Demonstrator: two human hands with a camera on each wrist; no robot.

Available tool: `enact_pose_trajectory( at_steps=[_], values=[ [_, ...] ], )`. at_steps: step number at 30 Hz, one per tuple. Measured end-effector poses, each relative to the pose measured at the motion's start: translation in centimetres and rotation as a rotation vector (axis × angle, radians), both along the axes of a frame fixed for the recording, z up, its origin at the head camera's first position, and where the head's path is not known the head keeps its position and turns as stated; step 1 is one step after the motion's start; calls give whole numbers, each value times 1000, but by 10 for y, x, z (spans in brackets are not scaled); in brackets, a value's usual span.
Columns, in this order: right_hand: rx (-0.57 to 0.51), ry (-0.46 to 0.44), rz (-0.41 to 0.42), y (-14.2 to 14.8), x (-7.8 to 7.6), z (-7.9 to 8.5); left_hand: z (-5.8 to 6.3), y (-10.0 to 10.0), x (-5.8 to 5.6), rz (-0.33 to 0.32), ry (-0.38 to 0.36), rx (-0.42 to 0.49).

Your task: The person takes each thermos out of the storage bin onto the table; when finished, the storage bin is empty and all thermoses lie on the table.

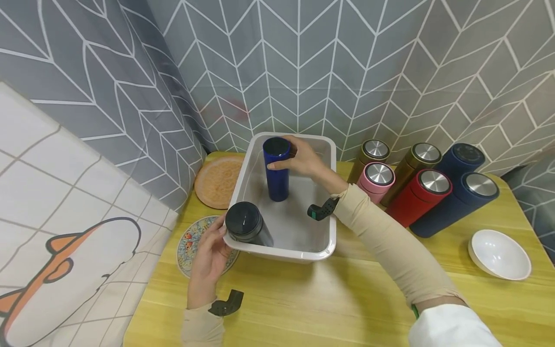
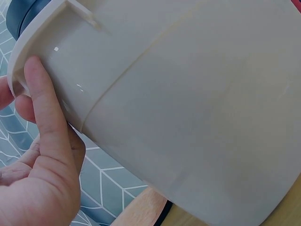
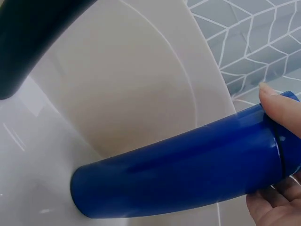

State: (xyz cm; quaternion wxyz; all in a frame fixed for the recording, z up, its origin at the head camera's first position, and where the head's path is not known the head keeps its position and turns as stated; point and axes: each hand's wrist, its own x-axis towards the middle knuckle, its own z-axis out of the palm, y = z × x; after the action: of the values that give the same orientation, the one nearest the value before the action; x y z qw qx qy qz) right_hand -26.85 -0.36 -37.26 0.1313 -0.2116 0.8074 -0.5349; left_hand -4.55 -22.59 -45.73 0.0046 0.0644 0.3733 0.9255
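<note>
A deep blue vacuum flask [image 1: 277,180] stands inside a white plastic tub [image 1: 286,254], towards its back left. My right hand [image 1: 305,156] grips it near the top; in the right wrist view the thumb and fingers wrap the upper end of the flask [image 3: 178,165]. My left hand [image 1: 210,260] holds the tub's rim at the front left corner, and the left wrist view shows the fingers about the rim with the tub's outer wall [image 2: 188,108] beside them. Close to that hand, a black-lidded dark flask [image 1: 244,222] leans in the same corner of the tub.
Several flasks stand right of the tub, among them a pink flask [image 1: 377,178], a red flask [image 1: 418,200] and a navy flask [image 1: 455,205]. A white bowl [image 1: 498,255] sits at the right. Left of the tub lie a patterned plate [image 1: 191,246] and a round brown plate [image 1: 218,183].
</note>
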Motion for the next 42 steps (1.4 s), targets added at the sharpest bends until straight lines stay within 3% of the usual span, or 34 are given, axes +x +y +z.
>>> enact_pose_trajectory(
  at_steps=[9, 17, 22, 33, 38, 42],
  values=[
    [-19, -7, -49, 4, 5, 5, 1, 1, -1, 2, 0, 3],
    [-103, 37, -58, 9, 26, 24, 1, 1, -1, -11, 29, 25],
    [-213, 75, -85, 20, 46, 45, -1, 0, -2, -16, 31, 31],
    [-441, 259, -87, 53, 103, 96, -1, 0, 0, -17, 41, 25],
    [-597, 274, -60, 70, 126, 111, -2, 0, -1, -37, 68, 48],
    [-653, 272, -107, 86, 143, 117, -4, 0, -1, -46, 81, 63]
  ],
)
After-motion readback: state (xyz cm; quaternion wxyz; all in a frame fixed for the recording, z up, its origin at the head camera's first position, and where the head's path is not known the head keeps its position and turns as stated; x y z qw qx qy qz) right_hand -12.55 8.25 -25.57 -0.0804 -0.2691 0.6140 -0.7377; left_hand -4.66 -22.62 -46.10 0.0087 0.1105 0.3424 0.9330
